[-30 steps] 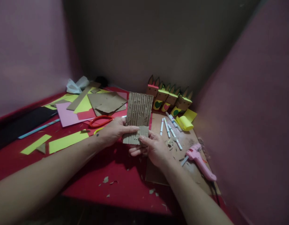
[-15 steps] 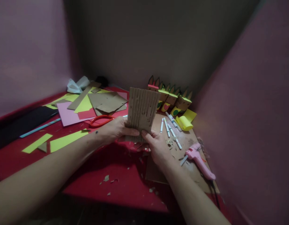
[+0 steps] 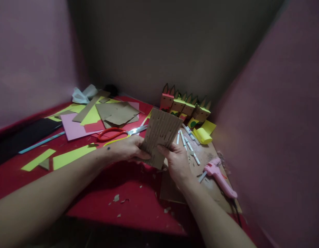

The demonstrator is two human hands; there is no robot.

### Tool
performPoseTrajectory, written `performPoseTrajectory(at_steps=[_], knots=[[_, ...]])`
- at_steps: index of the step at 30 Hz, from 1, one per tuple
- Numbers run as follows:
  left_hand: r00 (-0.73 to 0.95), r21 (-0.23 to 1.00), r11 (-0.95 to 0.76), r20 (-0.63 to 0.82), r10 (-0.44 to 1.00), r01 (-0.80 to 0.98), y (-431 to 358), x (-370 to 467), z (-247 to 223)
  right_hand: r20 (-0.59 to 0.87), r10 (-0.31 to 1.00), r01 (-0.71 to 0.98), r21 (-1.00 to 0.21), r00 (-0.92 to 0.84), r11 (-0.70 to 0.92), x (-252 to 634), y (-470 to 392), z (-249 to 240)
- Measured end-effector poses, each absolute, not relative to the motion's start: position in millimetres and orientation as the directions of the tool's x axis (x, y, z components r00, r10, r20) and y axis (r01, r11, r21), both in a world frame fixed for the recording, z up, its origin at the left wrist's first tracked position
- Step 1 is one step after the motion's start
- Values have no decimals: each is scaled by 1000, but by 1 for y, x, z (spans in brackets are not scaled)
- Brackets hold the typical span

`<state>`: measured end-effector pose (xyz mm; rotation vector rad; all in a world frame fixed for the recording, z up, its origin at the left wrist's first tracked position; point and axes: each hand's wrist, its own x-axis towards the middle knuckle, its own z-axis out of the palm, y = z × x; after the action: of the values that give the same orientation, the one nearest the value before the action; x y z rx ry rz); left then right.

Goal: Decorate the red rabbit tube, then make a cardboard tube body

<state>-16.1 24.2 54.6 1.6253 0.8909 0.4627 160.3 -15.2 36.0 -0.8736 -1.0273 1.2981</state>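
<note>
Between both hands I hold a rectangular piece of corrugated cardboard [image 3: 161, 132], its ribbed, partly torn face toward me, tilted to the right. My left hand [image 3: 135, 148] grips its lower left edge, thumb on the front. My right hand [image 3: 176, 160] pinches the lower right side, thumb across the face; the fingers of both hands behind the board are hidden. Just beyond my left wrist lie scissors [image 3: 112, 134] with red and yellow handles, their blades partly behind the board. White markers [image 3: 191, 151] lie to the right of my right hand.
Several cardboard figures with pointed ears [image 3: 189, 108] stand at the back. A pink glue gun [image 3: 221, 177] rests on a cardboard sheet [image 3: 213, 199] at right, near curled yellow paper [image 3: 203, 135]. Brown cardboard [image 3: 118, 112] and pink paper [image 3: 73, 127] lie left on the red tabletop [image 3: 105, 203].
The cardboard has tipped to the right and come slightly lower, uncovering the scissor blades. My right thumb has moved up its face. Both hands keep their hold.
</note>
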Motion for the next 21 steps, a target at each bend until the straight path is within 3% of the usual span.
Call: performPoseTrajectory(at_steps=[4, 10, 15, 21], knots=[[658, 975, -6, -145, 739, 221, 25, -15, 52, 121, 989, -294, -945, 80, 140, 162, -14, 32], [650, 979, 170, -203, 733, 115, 27, -14, 40, 188, 982, -266, -947, -2, 181, 163, -14, 39], [674, 958, 83, -253, 694, 274, 21, -13, 47, 252, 965, -389, -884, 76, 262, 167, -9, 41], [606, 984, 70, -158, 779, 167, 13, -4, 47, 160, 984, -478, -860, 77, 177, 164, -10, 33]])
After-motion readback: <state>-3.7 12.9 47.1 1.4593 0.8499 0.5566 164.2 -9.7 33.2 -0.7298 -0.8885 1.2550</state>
